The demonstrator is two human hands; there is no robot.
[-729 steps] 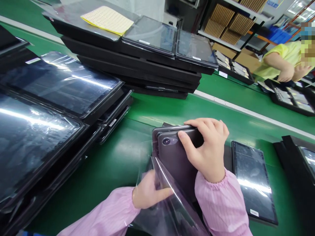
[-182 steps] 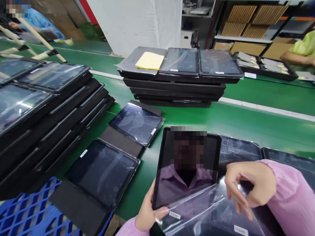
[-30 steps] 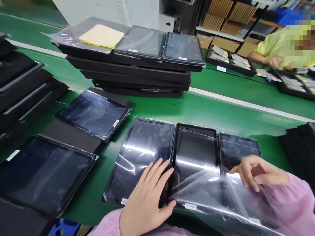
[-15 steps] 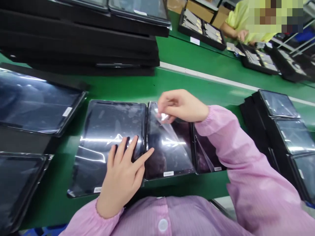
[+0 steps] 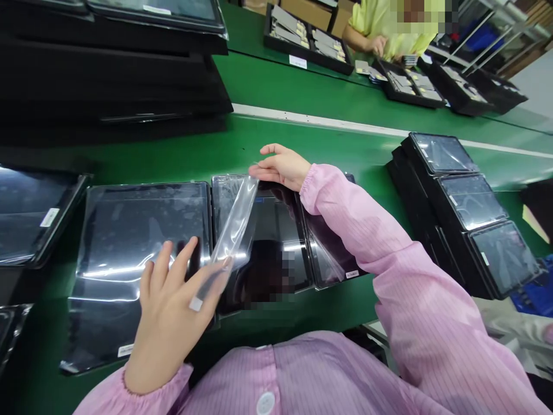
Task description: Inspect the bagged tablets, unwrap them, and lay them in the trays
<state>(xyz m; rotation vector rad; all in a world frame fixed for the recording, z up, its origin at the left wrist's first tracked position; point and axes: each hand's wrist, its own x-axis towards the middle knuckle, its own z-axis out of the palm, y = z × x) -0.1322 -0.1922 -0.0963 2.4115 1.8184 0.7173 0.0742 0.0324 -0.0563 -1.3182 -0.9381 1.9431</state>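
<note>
Three dark tablets lie side by side on the green belt [image 5: 302, 150] in front of me. My left hand [image 5: 173, 311] rests with its fingers spread on the wrapped left tablet [image 5: 129, 230]. A strip of clear film [image 5: 233, 225] with a small white label runs from beside its thumb up to my right hand [image 5: 280, 166]. That hand pinches the film's upper end at the far edge of the middle tablet [image 5: 276, 230]. The film is lifted off that tablet's screen. My right sleeve partly hides the right tablet [image 5: 334, 256].
A tall stack of black trays [image 5: 112, 86] stands at the back left. At the right is a black tray stack with wrapped tablets [image 5: 470, 207]. Another tablet [image 5: 26, 213] lies far left. Across the belt a person in yellow [image 5: 389, 23] works over trays of small parts [image 5: 302, 40].
My right hand has moved to the far edge with the film, which now hangs as a twisted strip down to my left hand. My view has shifted right.
</note>
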